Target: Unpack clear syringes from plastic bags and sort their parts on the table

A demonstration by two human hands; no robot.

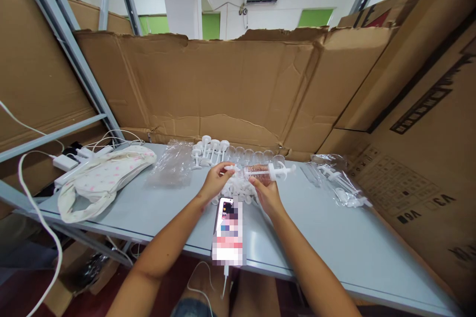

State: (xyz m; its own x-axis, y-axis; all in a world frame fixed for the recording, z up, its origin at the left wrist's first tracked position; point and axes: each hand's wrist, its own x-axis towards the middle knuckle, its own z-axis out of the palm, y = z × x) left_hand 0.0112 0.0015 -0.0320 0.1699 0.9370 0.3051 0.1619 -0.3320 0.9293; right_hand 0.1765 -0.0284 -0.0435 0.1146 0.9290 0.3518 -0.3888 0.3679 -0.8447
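A large clear plastic syringe (pixel 259 173) with a white plunger and white collar lies level above the table, its plunger end to the right. Around its barrel from below is my right hand (pixel 267 193), thumb on the near side. My left hand (pixel 217 178) pinches a small white plastic tip (pixel 232 168) at the syringe's left end; whether the tip is joined to the barrel I cannot tell. Beneath both hands spreads a pile of small white plastic parts (pixel 238 188). Behind them stand several white plungers (pixel 213 146) and a row of clear barrels (pixel 249 157).
Nearer me a phone (pixel 227 230) leans at the table's (pixel 316 247) front edge, cable hanging down. Clear plastic bags (pixel 173 163) and a white cloth bag (pixel 107 176) lie left, beside power adapters (pixel 65 162). Bagged syringe parts (pixel 340 183) lie right. Cardboard (pixel 208 79) walls the back.
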